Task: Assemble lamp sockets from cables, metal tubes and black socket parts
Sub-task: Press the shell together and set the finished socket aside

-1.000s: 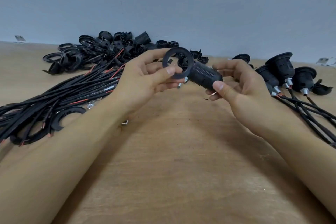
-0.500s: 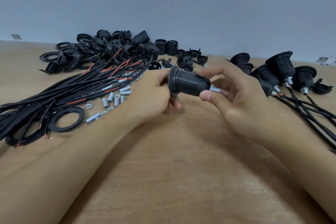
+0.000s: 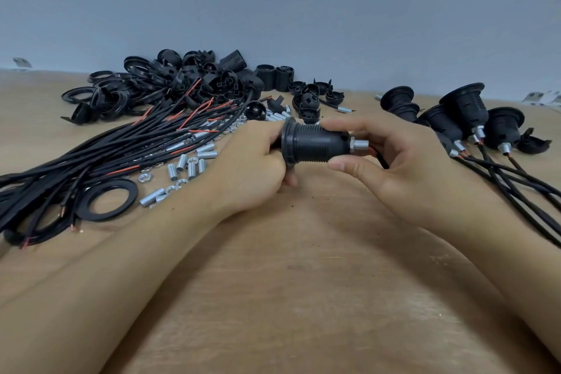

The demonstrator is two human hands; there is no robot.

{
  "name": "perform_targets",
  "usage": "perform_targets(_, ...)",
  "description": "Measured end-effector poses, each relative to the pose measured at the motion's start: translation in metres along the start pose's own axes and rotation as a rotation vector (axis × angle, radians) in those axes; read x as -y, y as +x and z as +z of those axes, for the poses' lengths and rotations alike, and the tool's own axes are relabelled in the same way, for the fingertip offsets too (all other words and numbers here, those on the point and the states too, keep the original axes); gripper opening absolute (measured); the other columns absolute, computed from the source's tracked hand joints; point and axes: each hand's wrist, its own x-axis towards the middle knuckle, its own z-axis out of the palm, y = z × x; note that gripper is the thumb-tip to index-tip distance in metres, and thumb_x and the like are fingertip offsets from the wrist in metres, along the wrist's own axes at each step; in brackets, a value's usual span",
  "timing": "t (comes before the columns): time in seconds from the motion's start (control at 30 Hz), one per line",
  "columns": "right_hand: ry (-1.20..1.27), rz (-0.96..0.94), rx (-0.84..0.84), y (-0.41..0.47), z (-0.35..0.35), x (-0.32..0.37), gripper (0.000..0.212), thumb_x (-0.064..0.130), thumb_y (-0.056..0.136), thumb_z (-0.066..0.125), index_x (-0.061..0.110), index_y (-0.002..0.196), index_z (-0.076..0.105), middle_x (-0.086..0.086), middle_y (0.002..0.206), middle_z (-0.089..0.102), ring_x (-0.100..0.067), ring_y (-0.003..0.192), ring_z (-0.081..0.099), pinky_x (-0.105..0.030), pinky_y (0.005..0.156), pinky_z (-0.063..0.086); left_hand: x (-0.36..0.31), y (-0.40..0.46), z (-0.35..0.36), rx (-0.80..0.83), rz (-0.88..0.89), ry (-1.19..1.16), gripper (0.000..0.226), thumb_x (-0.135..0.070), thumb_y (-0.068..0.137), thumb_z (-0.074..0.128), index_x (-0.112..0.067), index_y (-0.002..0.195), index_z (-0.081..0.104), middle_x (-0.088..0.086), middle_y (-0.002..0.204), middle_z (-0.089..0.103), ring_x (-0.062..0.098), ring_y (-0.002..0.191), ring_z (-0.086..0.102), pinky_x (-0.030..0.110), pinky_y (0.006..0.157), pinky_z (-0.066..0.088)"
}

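Note:
A black threaded lamp socket (image 3: 315,144) lies sideways between both hands above the wooden table (image 3: 303,282). A black ring sits at its left end, and a short metal tube (image 3: 359,144) sticks out of its right end with a black cable behind it. My left hand (image 3: 252,167) grips the ring end of the socket. My right hand (image 3: 394,167) curls round the tube end, thumb under the body and index finger over it.
A bundle of black cables (image 3: 100,158) with red wire ends lies left. Several loose metal tubes (image 3: 185,164) and nuts lie beside a loose black ring (image 3: 106,199). A heap of black socket parts (image 3: 188,85) sits at the back. Several finished sockets (image 3: 461,118) with cables stand right.
The black ring, held apart from the socket end a second ago, now sits on the socket. Both hands have dropped lower towards the table with the socket held level.

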Motion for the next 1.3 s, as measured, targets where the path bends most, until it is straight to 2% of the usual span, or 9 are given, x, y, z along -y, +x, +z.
perform_targets(0.2,0.201,0.164,-0.093,0.003,-0.002,0.004,0.027,0.034,0.087,0.064,0.022,0.111,0.068,-0.007,0.099,0.073,-0.016,0.079,0.071,-0.024,0.076,0.057,-0.003,-0.001,0.002,-0.052,0.122,0.026,0.075,0.018,0.087,0.040,-0.024,0.149,0.041,0.000,0.120,0.067,0.013,0.095,0.070,0.044,0.094,0.054)
perform_targets(0.5,0.387,0.283,-0.153,0.005,-0.002,0.004,0.037,0.029,0.083,0.063,0.010,0.115,0.068,-0.007,0.101,0.075,-0.022,0.081,0.074,-0.025,0.077,0.058,-0.009,-0.007,-0.001,-0.060,0.314,-0.093,0.089,0.014,0.066,0.031,-0.024,0.146,0.039,-0.006,0.146,0.051,0.011,0.139,0.044,0.045,0.112,0.041)
perform_targets(0.6,0.412,0.302,-0.169,0.006,-0.003,0.001,0.033,0.029,0.083,0.064,0.013,0.111,0.069,-0.008,0.102,0.074,-0.024,0.084,0.073,-0.026,0.078,0.057,-0.012,-0.008,-0.003,-0.117,0.417,-0.060,0.087,0.013,0.066,0.034,-0.027,0.143,0.042,-0.012,0.140,0.058,0.036,0.120,0.060,0.062,0.096,0.048)
perform_targets(0.73,0.453,0.330,-0.215,0.008,-0.008,-0.002,0.032,0.029,0.084,0.062,0.011,0.110,0.069,-0.010,0.105,0.074,-0.029,0.091,0.072,-0.034,0.084,0.058,-0.015,-0.011,-0.003,-0.455,0.563,-0.046,0.051,0.015,0.066,0.035,-0.009,0.101,0.064,0.002,0.066,0.069,0.012,0.079,0.071,0.020,0.071,0.051)
perform_targets(0.8,0.462,0.328,-0.211,0.009,-0.008,-0.002,0.031,0.028,0.084,0.062,0.010,0.109,0.068,-0.010,0.106,0.074,-0.029,0.093,0.072,-0.032,0.083,0.058,-0.016,-0.011,-0.005,-0.494,0.548,0.044,0.050,0.015,0.064,0.038,-0.007,0.100,0.065,0.002,0.078,0.070,0.017,0.082,0.067,0.025,0.070,0.050)
perform_targets(0.93,0.439,0.334,-0.184,0.007,-0.005,-0.001,0.019,0.018,0.089,0.062,0.014,0.106,0.069,-0.009,0.102,0.074,-0.025,0.086,0.073,-0.027,0.079,0.058,-0.018,-0.010,-0.001,-0.279,0.489,0.238,0.080,0.008,0.062,0.042,-0.004,0.140,0.047,0.004,0.136,0.054,0.018,0.131,0.046,0.038,0.111,0.036)
perform_targets(1.1,0.412,0.335,-0.201,0.008,-0.010,-0.002,0.016,0.008,0.094,0.058,0.015,0.106,0.067,-0.013,0.104,0.072,-0.021,0.089,0.072,-0.025,0.078,0.057,-0.018,-0.015,-0.013,-0.520,0.595,0.112,0.052,0.012,0.060,0.039,-0.013,0.099,0.061,-0.005,0.064,0.062,0.023,0.077,0.063,0.041,0.078,0.049)
perform_targets(1.23,0.396,0.333,-0.156,0.008,-0.009,-0.003,0.019,0.008,0.094,0.058,0.012,0.111,0.067,-0.015,0.106,0.071,-0.021,0.087,0.072,-0.024,0.077,0.057,-0.021,-0.014,-0.010,-0.329,0.552,0.370,0.079,0.005,0.057,0.043,-0.007,0.134,0.053,-0.007,0.124,0.054,0.022,0.118,0.046,0.033,0.104,0.035)
perform_targets(1.3,0.350,0.331,-0.170,0.007,-0.008,-0.004,0.020,0.006,0.094,0.059,0.012,0.112,0.066,-0.015,0.106,0.070,-0.020,0.089,0.072,-0.025,0.078,0.057,-0.022,-0.013,-0.005,-0.231,0.511,0.410,0.094,0.002,0.055,0.043,-0.011,0.149,0.039,-0.015,0.132,0.049,0.015,0.130,0.038,0.035,0.113,0.024)
